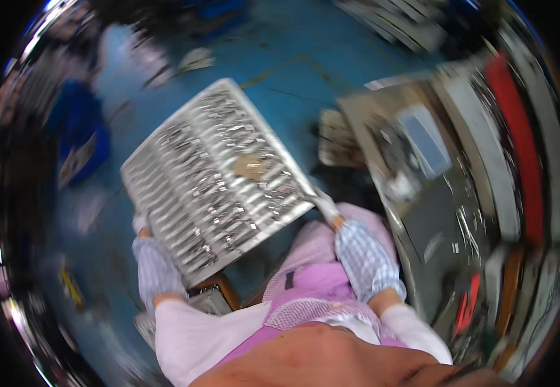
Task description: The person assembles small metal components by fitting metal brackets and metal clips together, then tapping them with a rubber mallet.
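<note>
- Floor (273,58): blue painted, scuffed, fills the upper middle of the view; much of the frame is motion-blurred.
- Table (434,213): grey metal work surface on the person's right, carrying a pale blue flat item and small clutter too smeared to name. Red strip along its far edge.
- Perforated metal tray (215,187): large rectangular silvery sheet with rows of slots, held out over the floor in front of the body, tilted, one corner pointing away. A small tan patch sits near its middle; cannot tell whether it is stuck on or lying loose.
- Blue bin or crate (80,138): on the floor to the left, blurred.
- Left hand (140,224): gloved, at the tray's near left edge, mostly hidden behind the sheet; appears to be gripping that edge, though the fingers do not show.
- Right hand (324,205): white glove, closed on the tray's near right corner, checked sleeve guard above the wrist.
- Step in hand, as judged: carrying the tray two-handed, clear of any surface.
- Next move likely calls for keeping both grips firm and the sheet level while swinging it toward a rest, minding the table edge close on the right.
</note>
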`<action>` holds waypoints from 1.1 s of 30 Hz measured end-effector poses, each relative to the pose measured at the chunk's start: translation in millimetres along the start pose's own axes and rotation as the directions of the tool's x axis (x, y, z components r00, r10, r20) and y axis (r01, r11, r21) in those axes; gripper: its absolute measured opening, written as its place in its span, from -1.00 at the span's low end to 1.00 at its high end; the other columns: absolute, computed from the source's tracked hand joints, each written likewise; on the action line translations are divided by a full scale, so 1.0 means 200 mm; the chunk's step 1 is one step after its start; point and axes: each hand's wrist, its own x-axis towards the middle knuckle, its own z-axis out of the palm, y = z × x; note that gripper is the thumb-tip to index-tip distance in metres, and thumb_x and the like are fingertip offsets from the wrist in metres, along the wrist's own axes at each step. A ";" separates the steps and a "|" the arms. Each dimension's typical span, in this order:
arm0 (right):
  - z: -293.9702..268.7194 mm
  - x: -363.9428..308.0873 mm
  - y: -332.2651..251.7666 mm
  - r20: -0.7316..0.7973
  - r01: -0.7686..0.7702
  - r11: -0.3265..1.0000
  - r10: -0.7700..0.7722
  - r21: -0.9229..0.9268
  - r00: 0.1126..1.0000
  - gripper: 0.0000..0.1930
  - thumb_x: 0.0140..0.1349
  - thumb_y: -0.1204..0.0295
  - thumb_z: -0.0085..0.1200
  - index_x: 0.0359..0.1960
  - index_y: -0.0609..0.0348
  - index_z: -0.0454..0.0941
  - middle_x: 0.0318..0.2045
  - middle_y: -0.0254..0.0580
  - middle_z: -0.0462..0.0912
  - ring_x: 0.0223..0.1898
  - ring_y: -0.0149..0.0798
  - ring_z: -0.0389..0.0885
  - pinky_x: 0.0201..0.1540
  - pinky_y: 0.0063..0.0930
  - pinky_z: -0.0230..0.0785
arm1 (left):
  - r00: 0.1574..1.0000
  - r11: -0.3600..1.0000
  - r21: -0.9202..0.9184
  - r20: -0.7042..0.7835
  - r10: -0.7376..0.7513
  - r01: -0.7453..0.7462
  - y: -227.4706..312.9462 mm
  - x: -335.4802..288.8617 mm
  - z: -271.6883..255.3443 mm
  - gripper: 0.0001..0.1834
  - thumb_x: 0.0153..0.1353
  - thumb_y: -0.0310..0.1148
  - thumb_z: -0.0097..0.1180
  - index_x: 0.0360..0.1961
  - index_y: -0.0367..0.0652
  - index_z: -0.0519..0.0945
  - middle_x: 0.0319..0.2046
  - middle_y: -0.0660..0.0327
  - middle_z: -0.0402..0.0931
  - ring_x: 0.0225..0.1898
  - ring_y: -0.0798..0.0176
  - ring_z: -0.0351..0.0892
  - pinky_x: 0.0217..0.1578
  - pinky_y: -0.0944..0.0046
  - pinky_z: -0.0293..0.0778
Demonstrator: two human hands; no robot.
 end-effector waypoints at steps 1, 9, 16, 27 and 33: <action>-0.02 -0.02 -0.05 -0.119 -0.045 0.940 0.005 -0.339 0.993 -0.38 0.19 0.18 0.17 0.22 0.30 0.40 0.00 0.05 0.62 0.02 -0.14 0.60 0.09 -0.40 0.38 | 0.998 0.963 -0.262 0.002 -0.069 0.067 0.11 -0.06 0.12 -0.56 0.03 -0.21 0.27 -0.12 -0.30 0.60 -0.28 0.03 0.66 -0.31 0.11 0.63 -0.28 0.08 0.53; -0.28 -0.80 -0.75 0.406 0.377 0.741 -0.154 -0.556 0.901 -0.61 0.18 0.23 0.12 0.02 0.06 0.62 -0.14 -0.04 0.69 -0.13 -0.03 0.66 0.01 -0.26 0.48 | 0.737 0.737 0.062 -0.023 0.675 -0.673 1.23 -0.89 0.29 -0.68 0.36 -0.41 0.01 0.07 -0.30 0.57 0.06 0.02 0.57 0.07 0.09 0.54 0.13 0.19 0.40; -1.52 -1.26 -0.66 -0.661 -0.711 0.303 -0.689 -0.635 0.297 -0.63 -0.02 0.52 0.06 -0.10 -0.01 0.54 -0.32 -0.07 0.64 -0.36 -0.05 0.68 -0.31 -0.18 0.53 | 0.346 0.385 -0.478 0.171 0.922 -0.789 1.87 -1.82 0.77 -0.59 0.15 -0.70 0.05 0.05 -0.28 0.58 -0.02 0.10 0.60 0.06 0.17 0.55 0.15 0.25 0.44; -1.26 -1.51 -0.54 -0.392 -0.190 0.344 -0.769 -0.919 0.504 -0.64 -0.03 0.44 0.17 -0.10 0.00 0.60 -0.28 -0.14 0.61 -0.28 -0.06 0.64 -0.19 -0.19 0.51 | -0.375 -0.228 -0.489 0.228 0.898 -0.842 2.52 -3.41 1.29 -0.28 -0.01 -0.36 0.26 0.25 -0.10 0.37 0.10 0.08 0.49 0.15 -0.08 0.45 0.14 -0.06 0.35; -1.30 -1.53 -0.22 -0.884 -0.193 0.882 -0.369 -0.430 0.288 -0.62 0.10 0.22 0.26 -0.07 0.07 0.58 -0.18 -0.08 0.62 -0.20 -0.09 0.64 -0.16 -0.22 0.49 | -0.031 0.633 -0.591 0.742 0.669 -0.499 2.25 -3.23 1.49 -0.66 0.16 -0.30 0.21 -0.07 -0.23 0.61 -0.32 0.17 0.68 -0.33 0.31 0.65 -0.23 0.35 0.56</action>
